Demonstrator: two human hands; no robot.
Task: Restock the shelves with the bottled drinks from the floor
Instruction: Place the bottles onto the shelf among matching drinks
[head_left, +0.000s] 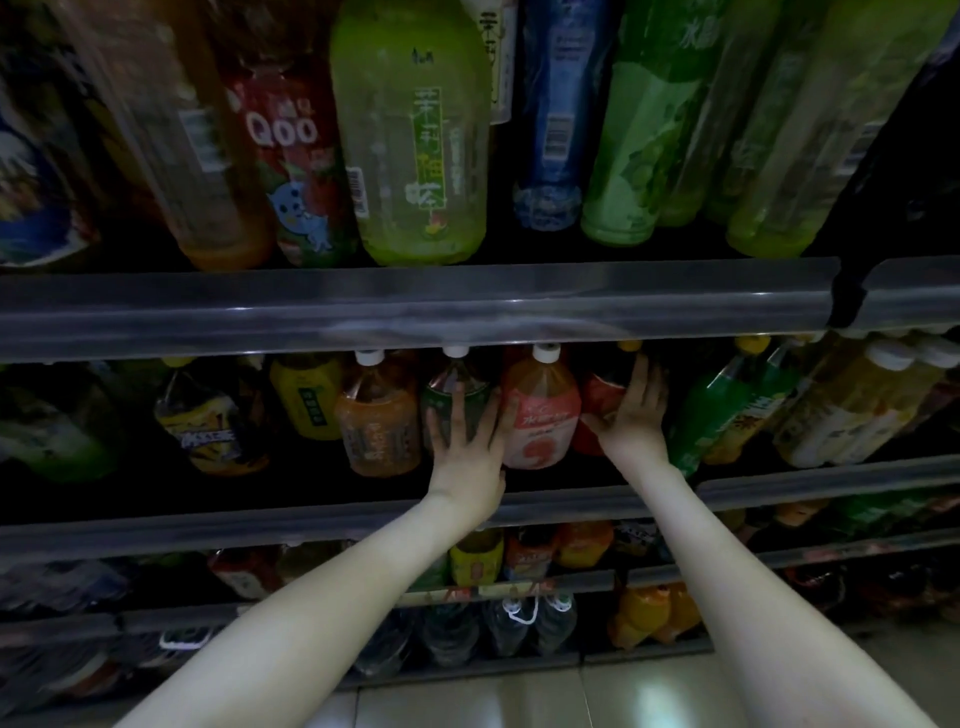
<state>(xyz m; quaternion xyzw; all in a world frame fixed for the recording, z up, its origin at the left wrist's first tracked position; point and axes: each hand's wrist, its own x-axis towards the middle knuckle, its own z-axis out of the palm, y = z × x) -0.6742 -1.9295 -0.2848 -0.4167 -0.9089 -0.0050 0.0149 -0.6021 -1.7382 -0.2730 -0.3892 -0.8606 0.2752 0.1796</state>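
Left grip (467, 436) spread flat on green-label bottle (441, 387); right grip (631, 415) flat, open-fingered, on red-label bottle (602, 397); pink-label bottle (540, 415) stood between grips. Risk: uneven shove could tip bottles over the shelf rail (311, 519).

Pink-labelled bottle (540, 415), green-labelled bottle (440, 399)
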